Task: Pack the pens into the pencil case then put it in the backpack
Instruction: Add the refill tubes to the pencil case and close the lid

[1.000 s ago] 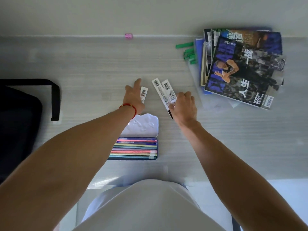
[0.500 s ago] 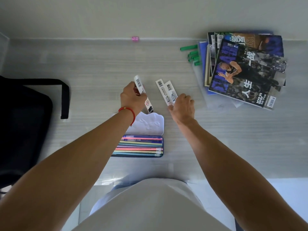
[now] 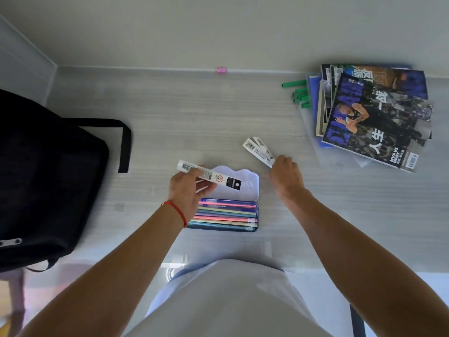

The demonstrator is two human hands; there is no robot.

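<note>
An open blue pencil case [image 3: 252, 229] lies on the desk in front of me, its tray filled with several coloured pens [image 3: 226, 216] and its white lid [image 3: 243, 183] folded back. My left hand [image 3: 187, 190] holds a white pen pack [image 3: 209, 175] with a barcode label just above the lid. My right hand [image 3: 285, 177] pinches two more white pen packs [image 3: 258, 152] to the right of the case, lifted off the desk. A black backpack [image 3: 46, 181] lies at the left edge.
A stack of magazines [image 3: 374, 115] sits at the far right, with several green sticks [image 3: 297, 92] beside it. A small pink cube [image 3: 221, 70] rests against the back wall. The desk's front edge runs just beyond my torso.
My left hand has carried its pen pack back toward me, over the case lid. My right hand has picked up the two packs, which now overlap.
</note>
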